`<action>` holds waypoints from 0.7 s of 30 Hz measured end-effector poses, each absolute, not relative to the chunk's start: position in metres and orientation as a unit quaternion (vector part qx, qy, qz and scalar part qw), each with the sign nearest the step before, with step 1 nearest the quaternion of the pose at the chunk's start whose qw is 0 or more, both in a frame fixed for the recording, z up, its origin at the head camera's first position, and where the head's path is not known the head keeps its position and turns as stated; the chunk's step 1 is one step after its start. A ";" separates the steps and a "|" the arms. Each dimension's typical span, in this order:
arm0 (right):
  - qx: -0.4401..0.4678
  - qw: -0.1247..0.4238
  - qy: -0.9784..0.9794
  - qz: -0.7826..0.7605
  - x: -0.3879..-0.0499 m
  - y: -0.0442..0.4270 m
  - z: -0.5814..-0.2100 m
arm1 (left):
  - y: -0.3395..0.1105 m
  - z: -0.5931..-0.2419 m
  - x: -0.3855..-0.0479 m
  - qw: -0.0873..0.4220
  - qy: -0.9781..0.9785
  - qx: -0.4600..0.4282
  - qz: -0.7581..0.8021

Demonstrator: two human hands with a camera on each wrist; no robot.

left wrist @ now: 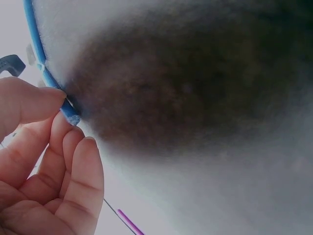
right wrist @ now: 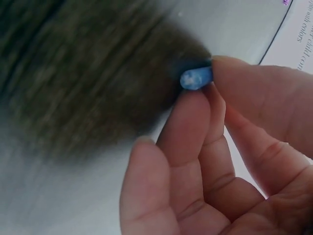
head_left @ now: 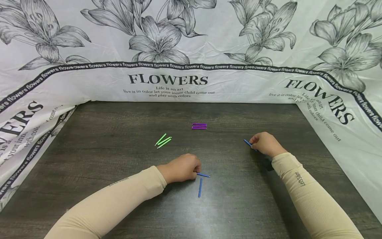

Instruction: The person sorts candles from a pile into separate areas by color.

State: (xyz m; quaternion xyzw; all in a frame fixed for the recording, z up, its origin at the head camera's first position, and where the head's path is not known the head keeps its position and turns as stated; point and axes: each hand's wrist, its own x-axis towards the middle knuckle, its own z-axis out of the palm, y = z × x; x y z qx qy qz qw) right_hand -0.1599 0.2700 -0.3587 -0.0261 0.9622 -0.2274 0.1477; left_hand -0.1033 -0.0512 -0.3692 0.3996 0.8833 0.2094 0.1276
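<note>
Near the middle of the table, my left hand (head_left: pixel 182 167) pinches one end of a thin blue candle (head_left: pixel 204 175) between thumb and fingers. Just below it lies a second blue candle (head_left: pixel 200 187), pointing toward me, its far end close to the held one. Farther right, my right hand (head_left: pixel 267 144) pinches another blue candle (head_left: pixel 247 142), whose tip sticks out to the left. The right wrist view shows the pale round end of that blue candle (right wrist: pixel 194 78) between thumb and fingertips. Seen from the left wrist, the blue candle (left wrist: pixel 58 95) runs up from the fingertips.
Several green candles (head_left: pixel 164 142) lie at an angle to the left of centre. A group of purple candles (head_left: pixel 199 126) lies side by side toward the back. The dark wood-grain table (head_left: pixel 119 119) meets a white flower-printed cloth (head_left: pixel 238 88) at the back and sides.
</note>
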 end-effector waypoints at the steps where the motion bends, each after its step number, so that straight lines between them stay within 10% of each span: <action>1: -0.026 0.148 0.962 -0.227 -0.160 0.270 -0.359 | -0.051 -0.369 -0.103 0.128 0.883 0.399 0.210; 21: -0.027 0.154 0.961 -0.229 -0.164 0.272 -0.356 | -0.049 -0.367 -0.106 0.142 0.884 0.391 0.213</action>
